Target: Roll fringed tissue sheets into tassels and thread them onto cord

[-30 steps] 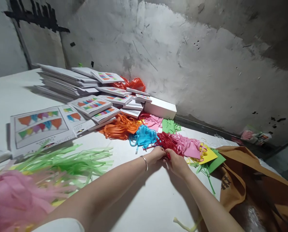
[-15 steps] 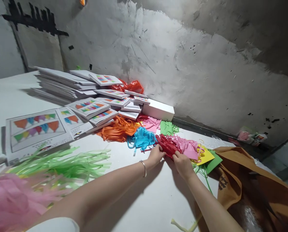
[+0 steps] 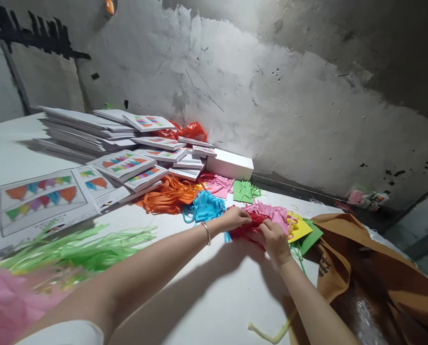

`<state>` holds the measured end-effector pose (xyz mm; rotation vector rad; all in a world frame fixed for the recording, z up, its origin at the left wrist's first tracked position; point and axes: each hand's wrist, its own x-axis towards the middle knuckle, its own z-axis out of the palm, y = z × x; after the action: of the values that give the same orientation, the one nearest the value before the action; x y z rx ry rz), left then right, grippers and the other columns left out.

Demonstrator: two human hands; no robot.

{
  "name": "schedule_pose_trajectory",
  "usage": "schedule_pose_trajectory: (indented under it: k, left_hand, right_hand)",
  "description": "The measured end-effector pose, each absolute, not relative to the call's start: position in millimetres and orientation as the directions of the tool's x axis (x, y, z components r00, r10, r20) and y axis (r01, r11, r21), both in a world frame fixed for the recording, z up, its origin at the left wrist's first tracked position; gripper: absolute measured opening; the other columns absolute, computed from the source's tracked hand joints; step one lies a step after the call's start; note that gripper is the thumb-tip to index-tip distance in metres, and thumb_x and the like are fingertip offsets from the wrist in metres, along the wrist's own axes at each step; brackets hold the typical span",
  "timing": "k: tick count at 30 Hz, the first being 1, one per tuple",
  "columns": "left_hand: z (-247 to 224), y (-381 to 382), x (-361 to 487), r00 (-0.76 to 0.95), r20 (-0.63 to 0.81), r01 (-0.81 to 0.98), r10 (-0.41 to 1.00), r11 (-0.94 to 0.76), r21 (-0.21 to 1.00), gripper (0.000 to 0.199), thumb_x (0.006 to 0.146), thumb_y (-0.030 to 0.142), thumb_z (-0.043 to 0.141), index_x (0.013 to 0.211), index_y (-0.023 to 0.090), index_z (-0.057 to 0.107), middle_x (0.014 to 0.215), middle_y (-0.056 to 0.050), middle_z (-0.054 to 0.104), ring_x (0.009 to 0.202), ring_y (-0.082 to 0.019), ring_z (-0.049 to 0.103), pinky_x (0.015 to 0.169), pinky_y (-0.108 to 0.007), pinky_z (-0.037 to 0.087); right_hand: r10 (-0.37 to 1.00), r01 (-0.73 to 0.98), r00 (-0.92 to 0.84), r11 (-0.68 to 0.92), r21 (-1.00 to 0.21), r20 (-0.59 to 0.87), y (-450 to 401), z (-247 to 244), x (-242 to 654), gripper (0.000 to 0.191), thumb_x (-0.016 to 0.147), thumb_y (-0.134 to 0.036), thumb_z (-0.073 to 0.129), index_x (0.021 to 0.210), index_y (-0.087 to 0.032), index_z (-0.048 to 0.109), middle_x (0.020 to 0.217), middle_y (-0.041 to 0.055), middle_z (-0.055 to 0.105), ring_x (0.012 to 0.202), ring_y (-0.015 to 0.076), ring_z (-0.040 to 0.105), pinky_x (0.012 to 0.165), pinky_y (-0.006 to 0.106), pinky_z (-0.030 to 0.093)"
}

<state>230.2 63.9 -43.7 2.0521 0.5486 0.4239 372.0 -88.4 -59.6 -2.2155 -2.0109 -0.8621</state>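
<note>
A bundle of red strips (image 3: 248,227) lies near the table's middle, with both hands at it. My left hand (image 3: 236,218), with a bracelet at the wrist, pinches the bundle's upper left part. My right hand (image 3: 275,239) has its fingers closed on the right side of the same bundle. Blue strips (image 3: 205,206) lie just left of the red ones, and orange strips (image 3: 171,194) farther left. Behind and right of the red bundle are pink strips (image 3: 273,213), then a yellow piece (image 3: 300,229) and a green piece (image 3: 312,235).
Printed boxes (image 3: 128,165) and stacked flat cartons (image 3: 73,129) stand at the left and back, beside a white box (image 3: 230,164). Green strips (image 3: 88,249) and a pink bundle (image 3: 13,302) lie at the near left. A brown bag (image 3: 375,258) covers the right edge.
The view has shifted slightly. My left hand has moved up and over the red strips, and the bundle's strips now spread lower between the hands.
</note>
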Motion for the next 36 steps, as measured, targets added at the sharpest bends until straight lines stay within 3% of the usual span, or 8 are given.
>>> schedule_pose_trajectory:
  k: [9,15,17,20,21,26,31,36]
  left_hand:
    - [42.7,132.6,216.9,0.711,0.098,0.331,0.696,-0.455,0.827,0.034,0.097,0.035,0.062,0.125,0.016,0.059,0.123,-0.010,0.063,0.103,-0.023,0.066,0.087,-0.044,0.058]
    - [27.6,76.8,216.5,0.885,0.074,0.284,0.460,-0.659,0.697,0.024,0.096,0.036,0.064,0.105,0.014,0.067,0.103,-0.005,0.069,0.088,-0.019,0.067,0.079,-0.037,0.058]
    - [4.8,42.2,213.1,0.915,0.073,0.262,0.397,-0.722,0.640,0.023,0.088,0.037,0.073,0.087,0.015,0.069,0.093,-0.004,0.070,0.086,-0.020,0.067,0.079,-0.036,0.056]
    - [-29.1,-2.0,205.2,0.926,0.084,0.266,0.368,-0.793,0.548,0.033,0.057,0.030,0.094,0.064,0.016,0.065,0.086,-0.009,0.070,0.097,-0.032,0.065,0.088,-0.040,0.052]
    - [-37.8,-11.7,202.7,0.926,0.082,0.275,0.369,-0.807,0.523,0.031,0.058,0.028,0.093,0.065,0.016,0.065,0.090,-0.011,0.070,0.101,-0.033,0.064,0.092,-0.042,0.050]
    - [-44.7,-9.4,199.9,0.900,0.042,0.360,0.433,-0.795,0.489,0.020,0.097,0.032,0.062,0.110,0.017,0.066,0.116,-0.008,0.067,0.103,-0.022,0.065,0.092,-0.043,0.054]
    - [14.8,58.1,199.8,0.800,0.064,0.464,0.596,-0.683,0.564,0.029,0.097,0.035,0.062,0.118,0.016,0.064,0.120,-0.007,0.065,0.102,-0.025,0.066,0.087,-0.042,0.058]
    - [93.6,126.8,189.6,0.578,0.224,0.455,0.785,-0.538,0.710,0.032,0.096,0.035,0.064,0.120,0.014,0.063,0.119,-0.008,0.065,0.101,-0.025,0.066,0.085,-0.042,0.058]
  right_hand:
    - [0.986,0.920,0.087,-0.133,0.369,0.139,-152.0,-55.1,376.0,0.017,0.095,-0.031,0.064,0.090,-0.015,0.065,0.088,0.0004,0.066,0.080,0.0141,0.064,0.079,0.034,0.054]
    - [0.970,0.920,0.184,-0.226,0.321,0.157,-171.8,-57.3,371.8,0.010,0.095,-0.011,0.055,0.093,-0.016,0.063,0.094,-0.0002,0.065,0.076,0.0134,0.059,0.074,0.030,0.047]
    - [0.968,0.923,0.189,-0.233,0.307,0.167,-171.5,-57.3,370.7,0.014,0.095,-0.008,0.052,0.093,-0.016,0.063,0.094,0.0001,0.065,0.077,0.0139,0.059,0.074,0.030,0.046]
    - [0.967,0.929,0.186,-0.231,0.289,0.173,-169.9,-57.2,368.0,0.013,0.097,-0.011,0.052,0.095,-0.016,0.063,0.095,0.0007,0.065,0.078,0.0142,0.059,0.075,0.031,0.047]
    - [0.968,0.931,0.184,-0.228,0.284,0.173,-169.5,-57.1,367.0,0.012,0.097,-0.012,0.052,0.095,-0.016,0.063,0.095,0.0006,0.065,0.079,0.0142,0.060,0.076,0.031,0.048]
    - [0.974,0.935,0.181,-0.215,0.284,0.138,-173.1,-57.2,367.4,0.006,0.097,-0.017,0.057,0.096,-0.015,0.063,0.099,0.0008,0.065,0.082,0.0139,0.061,0.079,0.033,0.051]
    - [0.979,0.928,0.201,-0.202,0.314,0.036,-184.8,-61.9,379.8,0.010,0.096,-0.025,0.062,0.097,-0.015,0.065,0.102,0.0025,0.067,0.084,0.0141,0.064,0.079,0.033,0.054]
    - [0.966,0.914,0.255,-0.229,0.337,-0.035,-197.5,-68.4,388.9,0.011,0.096,-0.025,0.064,0.098,-0.015,0.066,0.097,0.0015,0.069,0.080,0.0128,0.067,0.074,0.031,0.057]
